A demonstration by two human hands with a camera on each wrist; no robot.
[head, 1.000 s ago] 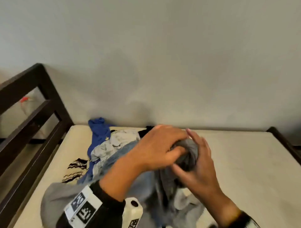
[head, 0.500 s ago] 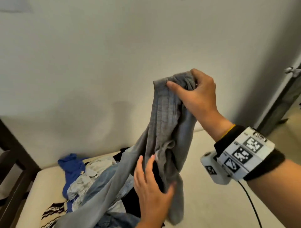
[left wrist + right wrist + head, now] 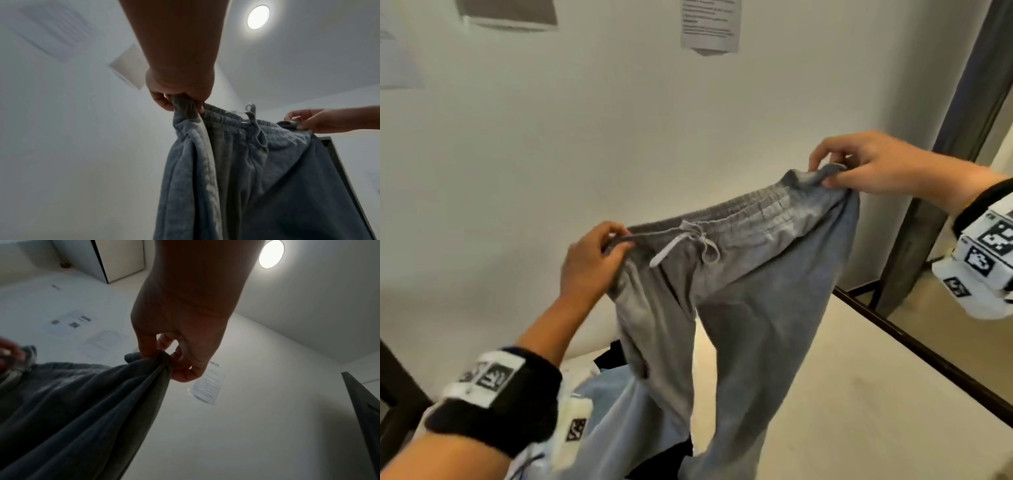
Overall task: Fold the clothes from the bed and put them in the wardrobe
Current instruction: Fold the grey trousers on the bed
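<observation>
You are pinching the grey sweatpants (image 3: 736, 281) by both waistband corners, left hand (image 3: 589, 263) and right hand (image 3: 873, 168) spread apart, hanging them above the bed (image 3: 876, 394), probably so the legs fall straight for folding.

A cream mattress (image 3: 859, 394) in a dark wooden bed frame (image 3: 928, 346) carries a heap of black and light-blue clothes (image 3: 613, 394) at near left.

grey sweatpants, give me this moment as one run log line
step: spreading for fold | grey sweatpants: held up by waistband, legs hanging over bed | left hand: pinching waistband | right hand: pinching waistband | folded: no
</observation>
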